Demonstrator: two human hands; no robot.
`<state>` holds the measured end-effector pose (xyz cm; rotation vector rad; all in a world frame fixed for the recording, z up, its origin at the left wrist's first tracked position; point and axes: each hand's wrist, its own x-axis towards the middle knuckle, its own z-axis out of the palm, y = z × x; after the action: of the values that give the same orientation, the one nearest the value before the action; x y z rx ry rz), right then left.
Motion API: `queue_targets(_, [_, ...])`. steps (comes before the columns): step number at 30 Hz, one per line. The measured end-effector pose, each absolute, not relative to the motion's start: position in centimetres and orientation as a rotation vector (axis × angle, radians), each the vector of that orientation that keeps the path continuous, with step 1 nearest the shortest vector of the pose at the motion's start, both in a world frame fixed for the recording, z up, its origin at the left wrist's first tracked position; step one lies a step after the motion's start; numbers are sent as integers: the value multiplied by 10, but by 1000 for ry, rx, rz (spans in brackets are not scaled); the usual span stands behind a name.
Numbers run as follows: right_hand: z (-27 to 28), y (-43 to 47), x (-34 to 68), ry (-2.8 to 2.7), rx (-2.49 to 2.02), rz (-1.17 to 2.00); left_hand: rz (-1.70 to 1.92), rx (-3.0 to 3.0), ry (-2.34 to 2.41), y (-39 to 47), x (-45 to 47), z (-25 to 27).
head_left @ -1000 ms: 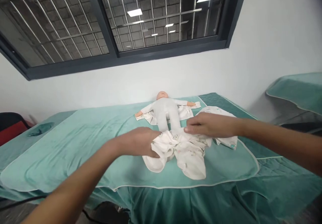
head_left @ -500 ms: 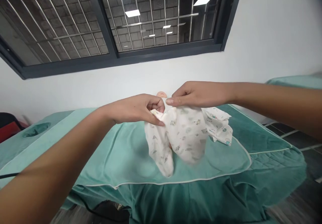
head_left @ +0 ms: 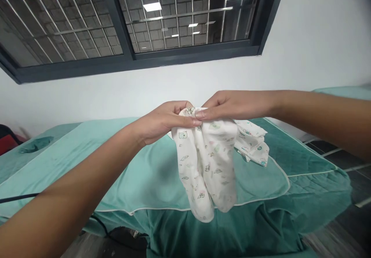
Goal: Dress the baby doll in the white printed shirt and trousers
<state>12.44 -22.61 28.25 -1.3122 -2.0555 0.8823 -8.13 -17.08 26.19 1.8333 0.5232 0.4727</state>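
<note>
White baby pants (head_left: 216, 161) with a small printed pattern hang in front of me, two closed-looking legs pointing down. My left hand (head_left: 166, 121) pinches their gathered top edge, thumb lying in front. My right hand (head_left: 228, 104) grips the same edge just beside it, its thumb against the fabric near the left thumb. Both hands are closed, and the fingers behind the cloth are partly hidden. Right of the pants, a second folded piece of printed white cloth (head_left: 253, 144) lies on the light green sheet (head_left: 147, 184).
Under the sheet is a darker green bed cover (head_left: 319, 196) with a hole (head_left: 36, 145) at the left. A white wall and a barred window (head_left: 185, 18) stand behind. A black cable (head_left: 17, 199) passes by my left forearm; something red and black (head_left: 8, 142) sits far left.
The gathered top of the pants has come up between my hands, and both legs now hang straighter and lower. A small skin-coloured round shape behind my hands is no longer visible.
</note>
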Motion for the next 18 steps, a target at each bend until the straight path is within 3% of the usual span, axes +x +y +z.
queue_targets(8, [262, -219, 121, -1840, -1052, 1325, 687, 2161, 610, -180, -81, 272])
queue_targets(14, [273, -223, 133, -1900, -1110, 1091, 538, 2474, 786, -169, -95, 280])
queue_targets(18, [280, -224, 152, -2000, -1197, 868, 690, 2610, 882, -155, -107, 279])
